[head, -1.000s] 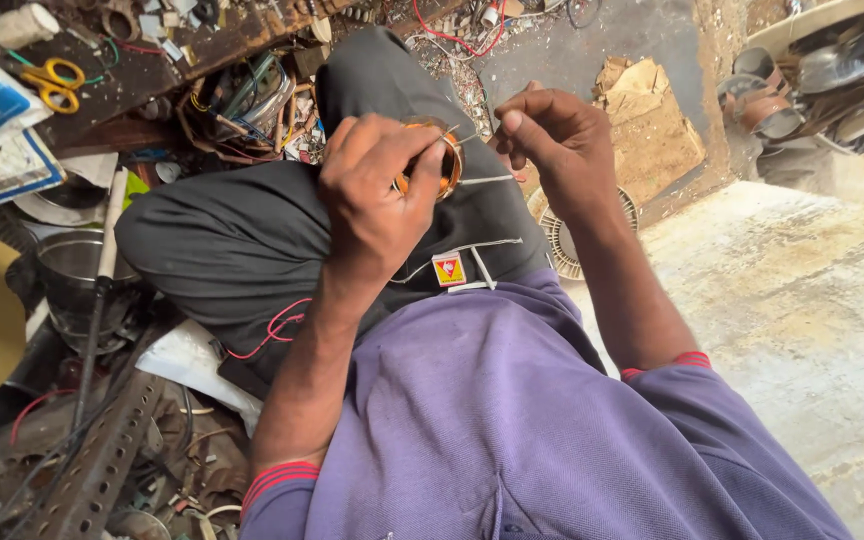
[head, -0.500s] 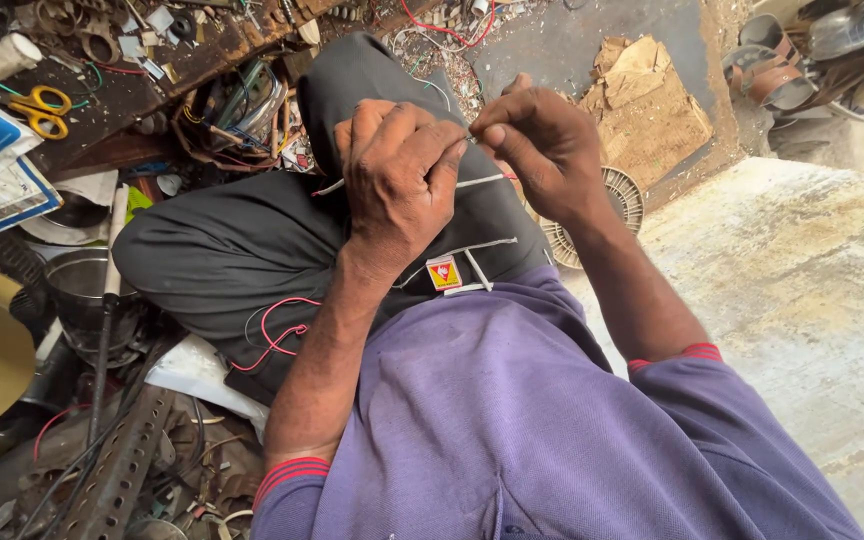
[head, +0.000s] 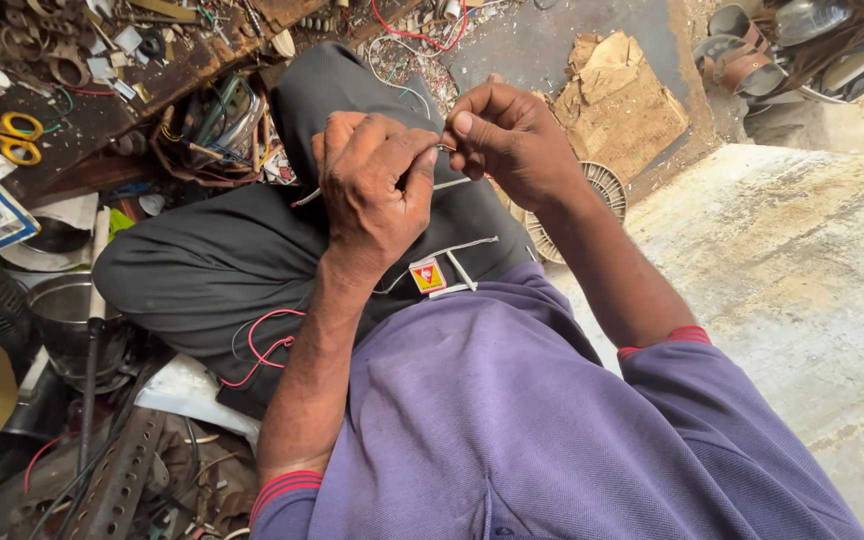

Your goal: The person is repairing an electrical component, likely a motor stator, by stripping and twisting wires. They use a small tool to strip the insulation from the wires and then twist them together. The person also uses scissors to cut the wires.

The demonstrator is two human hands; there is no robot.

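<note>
Left hand [head: 377, 190] grip was curled tight round a thin pale wire [head: 304, 197]; right hand [head: 512, 140] pinched the same wire's other end, hands touching above my lap

Left hand [head: 377, 185] and right hand [head: 512, 140] meet above crossed legs in dark trousers [head: 232, 260], both pinching thin pale wire [head: 304, 197]. Red wire [head: 262, 350] loops over lap. Yellow scissors [head: 12, 137] on cluttered surface [head: 132, 100]. Round fan grille [head: 602, 190] on floor beside right forearm.
</note>
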